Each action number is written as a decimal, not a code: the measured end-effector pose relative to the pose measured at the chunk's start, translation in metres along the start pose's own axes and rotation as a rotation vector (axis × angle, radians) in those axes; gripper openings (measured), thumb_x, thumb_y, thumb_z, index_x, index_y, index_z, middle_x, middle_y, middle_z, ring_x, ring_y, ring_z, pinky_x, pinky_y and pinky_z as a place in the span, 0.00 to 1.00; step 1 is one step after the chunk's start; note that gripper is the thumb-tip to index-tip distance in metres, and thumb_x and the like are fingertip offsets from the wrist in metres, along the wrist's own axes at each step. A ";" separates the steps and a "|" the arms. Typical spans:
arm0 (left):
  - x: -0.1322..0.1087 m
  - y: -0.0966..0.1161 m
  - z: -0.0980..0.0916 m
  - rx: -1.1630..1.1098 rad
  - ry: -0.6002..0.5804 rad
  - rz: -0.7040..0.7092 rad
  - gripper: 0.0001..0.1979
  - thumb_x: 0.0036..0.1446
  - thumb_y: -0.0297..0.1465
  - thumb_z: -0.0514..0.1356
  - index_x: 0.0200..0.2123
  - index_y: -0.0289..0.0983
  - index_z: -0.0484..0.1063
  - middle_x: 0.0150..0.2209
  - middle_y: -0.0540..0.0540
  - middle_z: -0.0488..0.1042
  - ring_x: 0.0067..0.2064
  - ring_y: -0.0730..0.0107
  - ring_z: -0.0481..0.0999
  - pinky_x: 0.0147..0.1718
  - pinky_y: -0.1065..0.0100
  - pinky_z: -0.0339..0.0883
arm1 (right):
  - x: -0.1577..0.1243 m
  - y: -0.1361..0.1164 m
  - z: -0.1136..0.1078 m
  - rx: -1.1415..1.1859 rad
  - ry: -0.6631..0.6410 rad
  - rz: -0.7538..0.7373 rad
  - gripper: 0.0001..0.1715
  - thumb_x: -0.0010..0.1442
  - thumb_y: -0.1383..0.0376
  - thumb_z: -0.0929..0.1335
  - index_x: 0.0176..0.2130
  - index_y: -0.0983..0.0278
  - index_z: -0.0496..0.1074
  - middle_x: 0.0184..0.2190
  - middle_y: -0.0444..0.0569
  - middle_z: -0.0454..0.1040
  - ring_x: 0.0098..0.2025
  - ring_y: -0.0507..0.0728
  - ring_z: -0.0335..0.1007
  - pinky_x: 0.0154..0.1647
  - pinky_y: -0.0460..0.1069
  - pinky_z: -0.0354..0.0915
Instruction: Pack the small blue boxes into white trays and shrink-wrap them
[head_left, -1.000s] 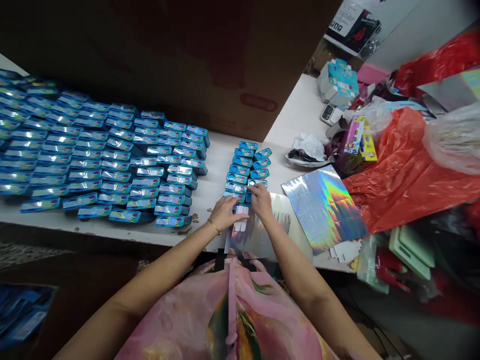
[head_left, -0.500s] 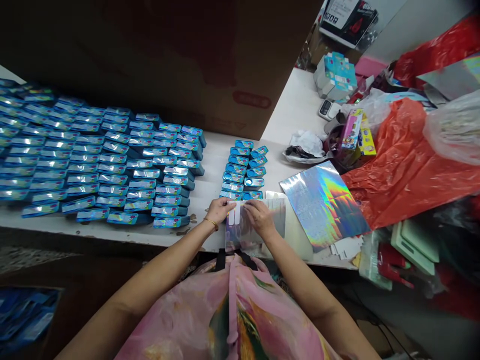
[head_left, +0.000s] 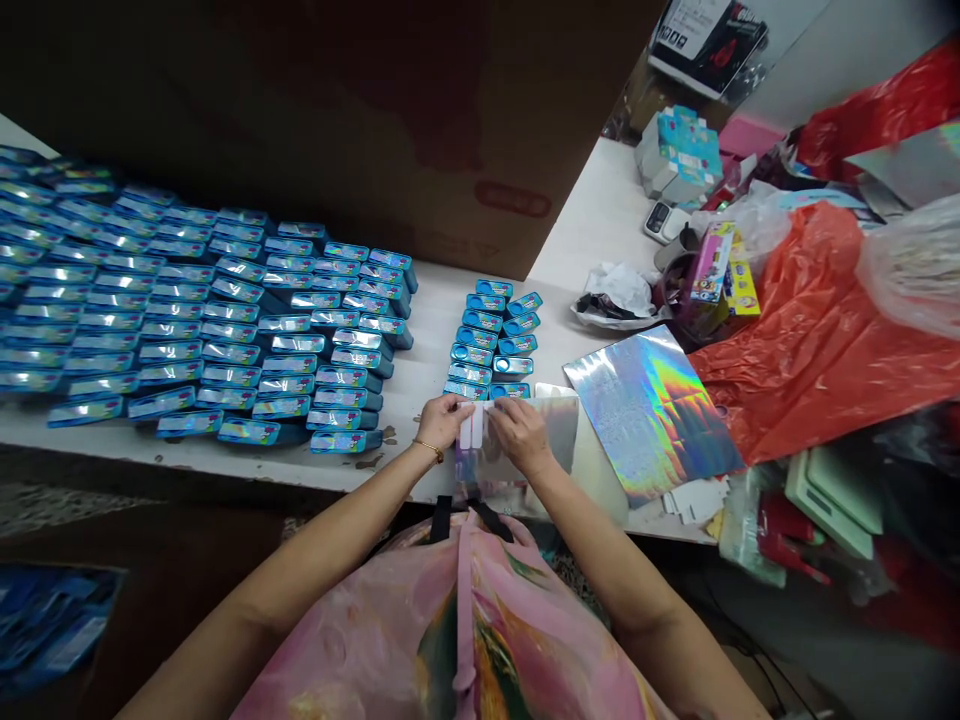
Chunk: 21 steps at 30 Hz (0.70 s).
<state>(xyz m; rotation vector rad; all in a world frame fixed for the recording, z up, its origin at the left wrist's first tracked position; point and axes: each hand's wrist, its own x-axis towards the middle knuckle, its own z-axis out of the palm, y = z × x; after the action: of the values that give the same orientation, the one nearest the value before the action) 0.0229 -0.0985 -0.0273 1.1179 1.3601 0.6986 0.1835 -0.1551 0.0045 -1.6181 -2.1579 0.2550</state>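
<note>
A shiny silver sticker sheet (head_left: 510, 465) lies at the table's front edge before me, with a couple of narrow white stickers (head_left: 471, 430) near its upper left corner. My left hand (head_left: 441, 422), a bracelet on its wrist, pinches that corner with thumb and finger. Close beside it, my right hand (head_left: 521, 432) has its fingertips pressed together on the sheet's top edge, just right of the white strips. Whether a loose sticker sits between these fingers is too small to tell. Directly beyond the hands stand small blue boxes (head_left: 480, 320) in two columns.
Many blue boxes (head_left: 232, 330) fill the table's left side in rows. Behind them rises a large brown carton (head_left: 337, 120). To the right lie a rainbow-silver sheet (head_left: 656, 415), an orange-red plastic bag (head_left: 817, 320) and a cup of small packs (head_left: 686, 300).
The view has shifted slightly. My hands stay at the sheet's top edge, and my right fingers have moved only slightly by the white stickers. The boxes have not moved.
</note>
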 end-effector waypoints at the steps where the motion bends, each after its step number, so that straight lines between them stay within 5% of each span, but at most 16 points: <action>1: 0.001 0.001 -0.002 0.028 0.008 0.020 0.11 0.39 0.37 0.62 0.24 0.35 0.71 0.21 0.52 0.67 0.23 0.74 0.63 0.24 0.72 0.59 | 0.001 -0.005 -0.008 0.069 0.013 0.068 0.11 0.59 0.66 0.61 0.37 0.62 0.71 0.39 0.51 0.71 0.42 0.55 0.64 0.44 0.51 0.60; 7: 0.003 0.008 -0.017 0.394 0.014 0.307 0.09 0.45 0.34 0.59 0.30 0.38 0.74 0.31 0.47 0.72 0.33 0.68 0.68 0.36 0.68 0.61 | 0.029 -0.016 -0.044 0.772 0.133 0.600 0.11 0.52 0.60 0.64 0.27 0.64 0.72 0.26 0.45 0.70 0.30 0.51 0.65 0.30 0.46 0.61; 12: 0.006 0.019 -0.022 0.009 0.057 0.113 0.20 0.52 0.41 0.52 0.44 0.37 0.71 0.40 0.43 0.73 0.40 0.66 0.70 0.35 0.68 0.61 | 0.058 -0.008 -0.017 1.182 0.264 0.978 0.14 0.44 0.57 0.69 0.27 0.66 0.72 0.19 0.42 0.67 0.22 0.48 0.59 0.23 0.43 0.54; 16: 0.014 0.029 -0.025 -0.286 0.056 -0.057 0.25 0.43 0.41 0.61 0.42 0.32 0.70 0.32 0.45 0.74 0.34 0.70 0.71 0.33 0.70 0.61 | 0.068 -0.013 0.009 1.233 0.349 1.051 0.16 0.42 0.57 0.70 0.28 0.67 0.73 0.22 0.42 0.70 0.24 0.49 0.61 0.24 0.44 0.55; 21: 0.044 0.030 -0.034 -0.333 0.107 -0.009 0.26 0.35 0.35 0.66 0.40 0.31 0.69 0.24 0.52 0.69 0.28 0.76 0.69 0.33 0.70 0.62 | 0.081 -0.013 0.039 1.021 0.441 0.990 0.18 0.44 0.56 0.68 0.30 0.67 0.74 0.27 0.45 0.74 0.31 0.53 0.66 0.33 0.46 0.60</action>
<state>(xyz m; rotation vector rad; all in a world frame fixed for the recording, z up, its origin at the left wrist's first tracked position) 0.0023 -0.0407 -0.0128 0.8180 1.2798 0.9506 0.1369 -0.0781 -0.0069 -1.6577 -0.5306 0.9696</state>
